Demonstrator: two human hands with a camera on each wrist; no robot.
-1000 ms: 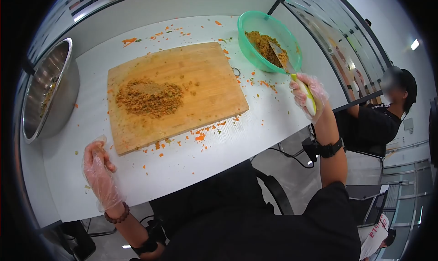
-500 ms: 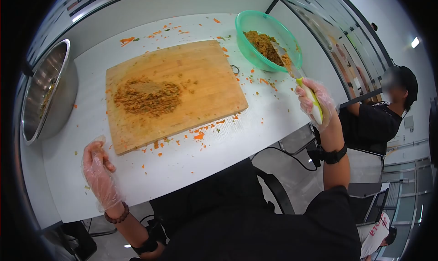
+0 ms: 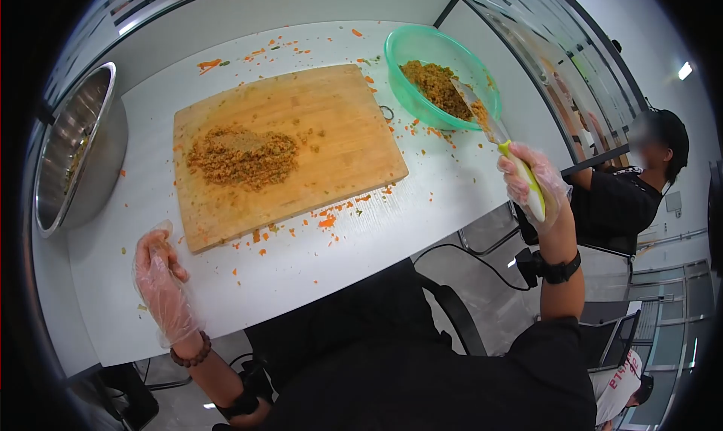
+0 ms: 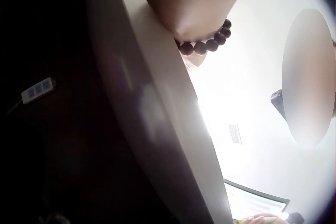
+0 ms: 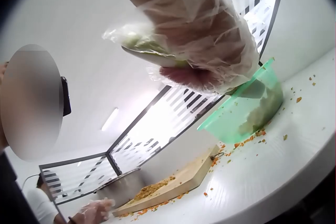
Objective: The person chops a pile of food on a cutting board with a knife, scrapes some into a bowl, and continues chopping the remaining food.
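Observation:
My right hand (image 3: 536, 184), in a clear plastic glove, grips the white and green handle of a kitchen knife (image 3: 525, 176). Its blade (image 3: 482, 114) reaches over the near rim of a green plastic bowl (image 3: 407, 92), with bits of food stuck on the metal. Brownish chopped mixture (image 3: 437, 88) lies heaped inside that bowl. In the right wrist view the glove covers much of the handle. My gloved left hand (image 3: 160, 276) rests by the table's left front, fingers loosely bent and holding nothing. Close by is a wooden cutting board (image 3: 339, 122) bearing a pile of chopped mixture (image 3: 245, 160).
A large steel bowl (image 3: 102, 160) stands at the table's left end. Orange and green scraps (image 3: 327, 221) are scattered around the board. A small dark ring (image 3: 387, 113) lies between board and green bowl. Beyond the partition on the right sits another person (image 3: 621, 205).
My right hand has drawn the knife back toward me and to the right, its blade still over the green bowl. The bowl has shifted slightly nearer. My left hand stays put.

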